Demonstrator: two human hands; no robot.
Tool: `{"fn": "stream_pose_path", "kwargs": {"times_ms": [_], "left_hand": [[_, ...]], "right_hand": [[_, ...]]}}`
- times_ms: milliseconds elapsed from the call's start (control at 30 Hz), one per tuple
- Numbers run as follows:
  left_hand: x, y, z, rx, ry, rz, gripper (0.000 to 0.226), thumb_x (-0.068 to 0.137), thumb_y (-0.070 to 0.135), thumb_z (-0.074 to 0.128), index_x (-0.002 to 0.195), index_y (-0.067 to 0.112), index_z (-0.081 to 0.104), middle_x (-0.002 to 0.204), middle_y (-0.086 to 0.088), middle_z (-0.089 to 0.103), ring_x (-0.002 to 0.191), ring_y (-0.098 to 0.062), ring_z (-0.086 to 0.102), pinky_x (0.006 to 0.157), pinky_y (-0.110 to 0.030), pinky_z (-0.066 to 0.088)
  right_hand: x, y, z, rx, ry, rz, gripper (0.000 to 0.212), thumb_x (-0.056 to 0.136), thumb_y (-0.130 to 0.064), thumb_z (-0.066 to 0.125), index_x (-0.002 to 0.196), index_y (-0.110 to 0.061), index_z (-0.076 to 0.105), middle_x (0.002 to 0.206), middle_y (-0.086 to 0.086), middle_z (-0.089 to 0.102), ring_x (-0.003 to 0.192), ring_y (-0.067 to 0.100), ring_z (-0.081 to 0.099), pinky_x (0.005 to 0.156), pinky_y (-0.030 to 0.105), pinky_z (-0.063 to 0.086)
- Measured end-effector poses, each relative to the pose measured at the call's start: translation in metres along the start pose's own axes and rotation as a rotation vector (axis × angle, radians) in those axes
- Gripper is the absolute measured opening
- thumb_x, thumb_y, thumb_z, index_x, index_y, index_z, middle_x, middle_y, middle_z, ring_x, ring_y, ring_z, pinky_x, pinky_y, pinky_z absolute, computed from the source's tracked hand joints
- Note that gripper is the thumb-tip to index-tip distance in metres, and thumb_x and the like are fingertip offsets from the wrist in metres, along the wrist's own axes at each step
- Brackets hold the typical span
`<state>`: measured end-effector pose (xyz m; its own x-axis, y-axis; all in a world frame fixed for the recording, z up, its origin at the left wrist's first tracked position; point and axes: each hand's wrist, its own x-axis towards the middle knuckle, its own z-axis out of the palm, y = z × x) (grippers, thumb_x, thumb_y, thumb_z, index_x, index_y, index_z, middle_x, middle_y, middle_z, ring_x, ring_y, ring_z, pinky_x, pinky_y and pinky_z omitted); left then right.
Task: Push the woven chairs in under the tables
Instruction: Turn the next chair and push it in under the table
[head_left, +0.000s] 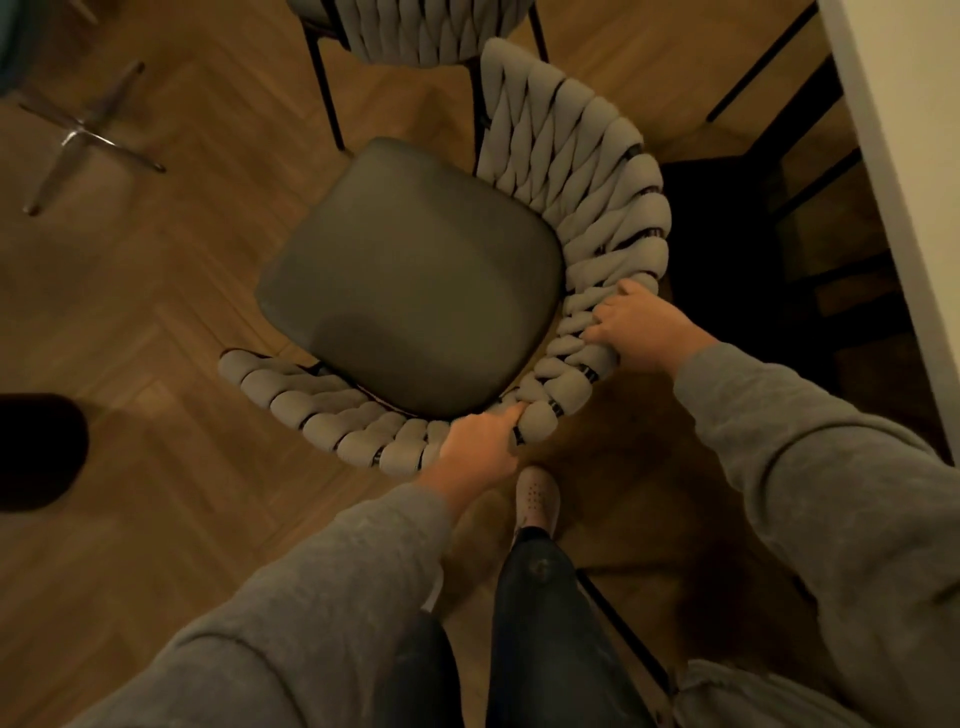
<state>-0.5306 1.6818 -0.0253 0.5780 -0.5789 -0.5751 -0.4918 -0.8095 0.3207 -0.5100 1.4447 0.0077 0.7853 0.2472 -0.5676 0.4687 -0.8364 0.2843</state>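
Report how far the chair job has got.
Done: nothing shows as finished. In hand: left hand and right hand both grip the chair by its woven back, out on open floor. Left: pushing it under a table; the second chair behind looks pending too.

Landmark: the woven chair (415, 270), gripped at its backrest by both hands. Ahead of its seat, wood floor (171, 291) lies open. Beyond it on the left, a metal star base (83, 137) stands on the floor, well apart. A second woven chair (415, 31) stands just beside its far end, black legs close. To its right, the white surface (893, 208) edge and dark frame beneath block passage.
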Motion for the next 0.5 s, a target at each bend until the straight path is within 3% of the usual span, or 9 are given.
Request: {"fn": "stream_pose_path", "kwargs": {"times_ms": [100, 233, 300, 367, 500], "left_hand": [[-0.047, -0.035, 0.017, 0.073, -0.02, 0.073, 0.065, 0.091, 0.025, 0.056, 0.149, 0.026, 0.027, 0.119, -0.005, 0.063, 0.103, -0.025, 0.062, 0.086, -0.036, 0.05], [-0.103, -0.089, 0.033, 0.169, -0.049, 0.176, 0.063, 0.092, 0.028, 0.056, 0.148, 0.028, 0.028, 0.116, -0.006, 0.063, 0.101, -0.026, 0.061, 0.08, -0.033, 0.045], [-0.125, -0.114, 0.038, 0.214, -0.069, 0.211, 0.065, 0.092, 0.028, 0.057, 0.15, 0.028, 0.027, 0.114, -0.007, 0.063, 0.099, -0.026, 0.061, 0.075, -0.032, 0.042], [-0.146, -0.14, 0.044, 0.234, -0.092, 0.24, 0.065, 0.092, 0.028, 0.057, 0.15, 0.028, 0.027, 0.114, -0.007, 0.062, 0.098, -0.025, 0.061, 0.073, -0.03, 0.04], [-0.183, -0.19, 0.054, 0.265, -0.123, 0.296, 0.064, 0.093, 0.028, 0.057, 0.15, 0.03, 0.027, 0.118, -0.003, 0.06, 0.101, -0.021, 0.059, 0.073, -0.024, 0.034]], "right_hand": [[-0.016, -0.05, -0.013, 0.136, -0.039, -0.06, 0.033, 0.09, -0.042, 0.058, 0.122, -0.032, 0.059, 0.118, -0.004, 0.058, 0.115, 0.019, 0.05, 0.107, 0.041, 0.027], [-0.034, -0.109, -0.012, 0.251, -0.061, -0.053, 0.064, 0.077, -0.054, 0.067, 0.135, -0.039, 0.046, 0.13, -0.006, 0.053, 0.127, 0.02, 0.043, 0.11, 0.043, 0.023], [-0.041, -0.127, -0.012, 0.222, -0.087, 0.048, 0.075, 0.077, -0.049, 0.071, 0.143, -0.04, 0.037, 0.138, -0.007, 0.048, 0.134, 0.021, 0.039, 0.115, 0.047, 0.018], [-0.047, -0.151, -0.019, 0.197, -0.144, 0.138, 0.062, 0.086, -0.038, 0.066, 0.142, -0.036, 0.04, 0.137, -0.005, 0.049, 0.13, 0.02, 0.043, 0.114, 0.04, 0.028], [-0.058, -0.216, -0.033, 0.249, -0.105, 0.183, 0.037, 0.093, -0.034, 0.057, 0.129, -0.031, 0.053, 0.124, -0.005, 0.057, 0.114, 0.018, 0.054, 0.096, 0.031, 0.042]]}}
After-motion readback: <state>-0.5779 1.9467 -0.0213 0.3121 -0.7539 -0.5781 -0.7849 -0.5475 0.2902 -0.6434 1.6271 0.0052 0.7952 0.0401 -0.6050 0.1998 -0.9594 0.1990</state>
